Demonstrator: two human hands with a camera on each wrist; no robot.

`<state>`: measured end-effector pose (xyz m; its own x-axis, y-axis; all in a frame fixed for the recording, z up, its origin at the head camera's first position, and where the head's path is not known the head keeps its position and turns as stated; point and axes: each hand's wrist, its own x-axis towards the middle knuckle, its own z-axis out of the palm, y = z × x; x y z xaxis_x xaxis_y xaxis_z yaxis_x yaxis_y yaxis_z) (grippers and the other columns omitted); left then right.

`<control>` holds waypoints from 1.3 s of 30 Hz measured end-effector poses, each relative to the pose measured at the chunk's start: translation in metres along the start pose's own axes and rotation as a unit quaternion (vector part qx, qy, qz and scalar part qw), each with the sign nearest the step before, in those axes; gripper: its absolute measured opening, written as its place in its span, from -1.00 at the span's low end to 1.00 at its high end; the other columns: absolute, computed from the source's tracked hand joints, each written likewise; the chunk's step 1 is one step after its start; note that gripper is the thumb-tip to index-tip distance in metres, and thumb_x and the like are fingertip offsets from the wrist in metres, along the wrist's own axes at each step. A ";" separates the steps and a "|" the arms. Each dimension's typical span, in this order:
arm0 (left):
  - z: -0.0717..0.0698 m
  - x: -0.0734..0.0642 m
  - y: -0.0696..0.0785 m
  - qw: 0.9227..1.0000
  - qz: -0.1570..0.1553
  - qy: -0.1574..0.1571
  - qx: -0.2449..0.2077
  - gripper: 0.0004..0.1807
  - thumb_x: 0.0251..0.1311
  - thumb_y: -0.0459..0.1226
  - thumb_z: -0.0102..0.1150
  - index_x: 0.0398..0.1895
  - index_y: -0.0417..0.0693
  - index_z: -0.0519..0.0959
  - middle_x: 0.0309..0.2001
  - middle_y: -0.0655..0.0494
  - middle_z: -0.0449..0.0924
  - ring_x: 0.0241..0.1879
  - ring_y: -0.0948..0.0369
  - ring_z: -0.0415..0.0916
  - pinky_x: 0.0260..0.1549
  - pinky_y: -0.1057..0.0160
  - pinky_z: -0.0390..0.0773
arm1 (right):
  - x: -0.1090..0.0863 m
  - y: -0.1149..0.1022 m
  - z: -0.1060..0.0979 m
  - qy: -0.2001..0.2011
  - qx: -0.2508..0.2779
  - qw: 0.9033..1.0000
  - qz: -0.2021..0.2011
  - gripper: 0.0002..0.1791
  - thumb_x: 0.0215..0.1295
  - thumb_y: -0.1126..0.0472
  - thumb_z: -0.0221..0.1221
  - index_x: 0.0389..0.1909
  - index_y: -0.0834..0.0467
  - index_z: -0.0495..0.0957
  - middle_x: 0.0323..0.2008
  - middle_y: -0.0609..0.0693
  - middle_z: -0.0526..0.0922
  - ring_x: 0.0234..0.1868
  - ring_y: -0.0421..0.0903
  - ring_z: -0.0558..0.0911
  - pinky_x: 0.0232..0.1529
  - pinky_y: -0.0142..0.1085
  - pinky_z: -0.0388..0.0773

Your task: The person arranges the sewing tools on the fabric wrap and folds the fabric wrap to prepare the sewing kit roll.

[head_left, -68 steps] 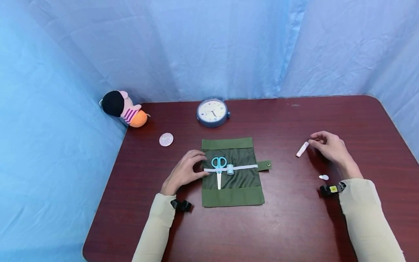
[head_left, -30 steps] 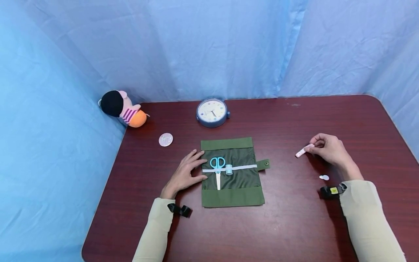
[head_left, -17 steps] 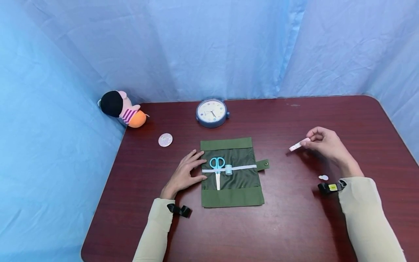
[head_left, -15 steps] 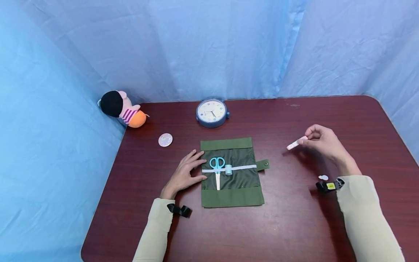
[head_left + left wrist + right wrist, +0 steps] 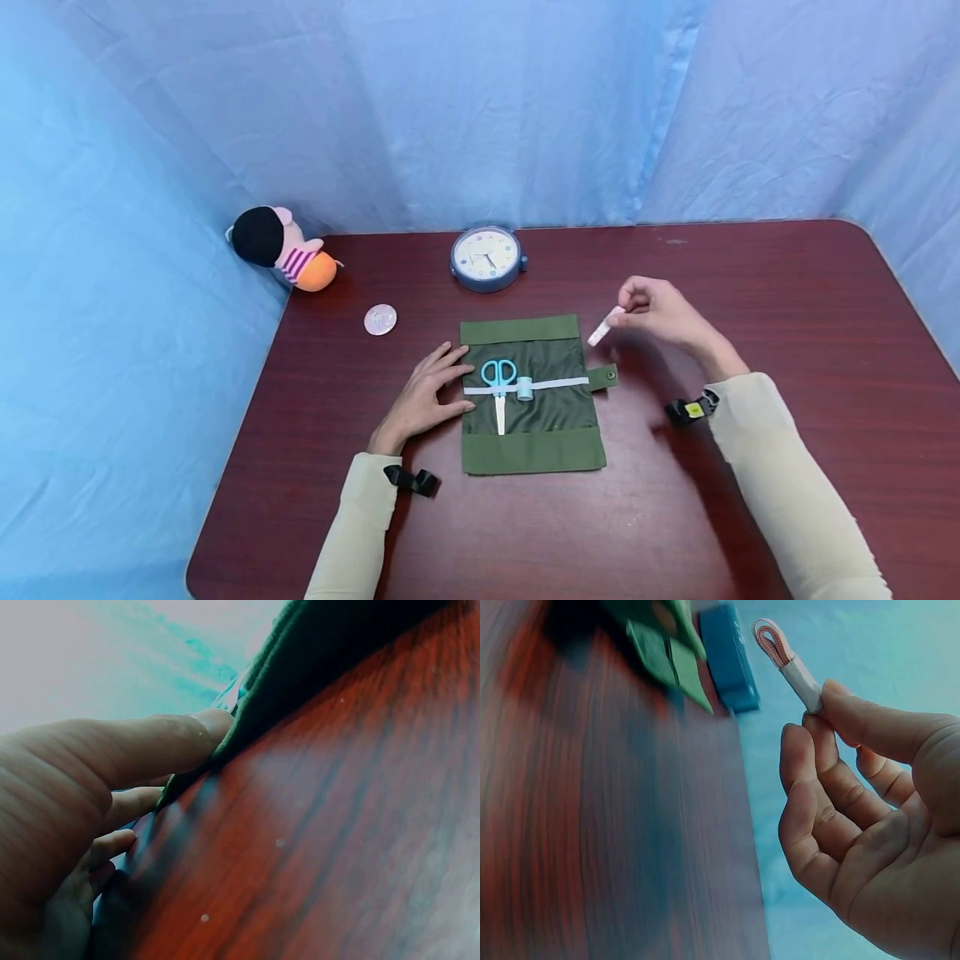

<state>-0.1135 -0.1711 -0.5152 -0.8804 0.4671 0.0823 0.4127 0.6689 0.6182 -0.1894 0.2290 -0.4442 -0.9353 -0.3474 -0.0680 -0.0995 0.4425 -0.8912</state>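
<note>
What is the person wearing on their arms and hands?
Both arms have long, snug, pale beige sleeves down to the wrists. The left hand and right hand are bare, with no gloves. Each wrist carries a small black strapped-on device; the right wrist's device bears a yellow mark.

Right hand [image 5: 660,312] with small pink-and-white stick [image 5: 604,326] now lifted from table, leftward, near green pouch [image 5: 531,392].
</note>
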 end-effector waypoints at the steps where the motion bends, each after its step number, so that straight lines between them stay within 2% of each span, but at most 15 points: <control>1: 0.000 0.000 0.000 1.000 0.000 0.000 -0.001 -0.40 0.07 -0.11 0.48 0.21 -0.06 0.60 0.49 0.03 0.33 0.59 -0.05 0.04 0.52 -0.20 0.05 | 0.003 -0.002 0.004 -0.007 0.002 1.000 -0.001 -0.72 0.22 0.37 0.34 -0.27 0.36 0.40 -0.50 -0.10 0.57 -0.44 -0.30 0.58 -0.36 -0.41 0.54; 7: 0.001 0.000 -0.001 1.000 0.004 0.004 -0.002 -0.40 0.05 -0.12 0.48 0.20 -0.07 0.61 0.49 0.01 0.34 0.58 -0.07 0.06 0.51 -0.22 0.06 | 0.020 -0.010 0.029 -0.049 -0.007 0.999 -0.001 -0.73 0.21 0.36 0.35 -0.33 0.31 0.40 -0.48 0.03 0.61 -0.45 -0.28 0.57 -0.34 -0.42 0.50; 18: 0.001 0.000 -0.002 1.000 0.007 0.008 0.000 -0.41 0.06 -0.13 0.48 0.20 -0.07 0.61 0.48 0.00 0.35 0.57 -0.08 0.07 0.50 -0.22 0.07 | 0.036 -0.011 0.066 -0.109 -0.071 0.991 0.007 -0.72 0.18 0.32 0.39 -0.38 0.22 0.42 -0.55 -0.03 0.58 -0.50 -0.20 0.48 -0.37 -0.34 0.41; 26: 0.002 0.001 -0.003 1.000 0.010 0.007 0.000 -0.40 0.06 -0.11 0.48 0.21 -0.07 0.61 0.49 0.01 0.34 0.58 -0.05 0.06 0.51 -0.21 0.06 | 0.038 -0.012 0.079 -0.118 -0.128 0.985 0.004 -0.73 0.16 0.31 0.40 -0.40 0.15 0.43 -0.59 -0.07 0.53 -0.48 -0.15 0.45 -0.26 -0.27 0.39; 31: 0.002 0.001 -0.003 1.000 0.007 0.003 0.001 -0.40 0.07 -0.10 0.47 0.22 -0.05 0.60 0.49 0.03 0.33 0.59 -0.03 0.04 0.52 -0.20 0.05 | 0.038 -0.014 0.084 -0.119 -0.167 0.979 -0.014 -0.72 0.12 0.30 0.43 -0.43 0.13 0.44 -0.61 -0.11 0.50 -0.48 -0.16 0.46 -0.24 -0.27 0.40; 39: 0.002 0.001 -0.004 1.000 0.009 0.004 -0.001 -0.40 0.07 -0.11 0.47 0.22 -0.06 0.60 0.49 0.01 0.33 0.58 -0.06 0.05 0.50 -0.22 0.06 | 0.038 -0.015 0.091 -0.156 -0.174 0.972 -0.035 -0.69 0.10 0.30 0.44 -0.46 0.12 0.43 -0.62 -0.11 0.47 -0.50 -0.19 0.43 -0.29 -0.31 0.39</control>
<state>-0.1153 -0.1715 -0.5192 -0.8749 0.4738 0.1002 0.4277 0.6592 0.6185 -0.1926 0.1339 -0.4739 -0.7787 -0.5968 -0.1936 -0.3195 0.6427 -0.6963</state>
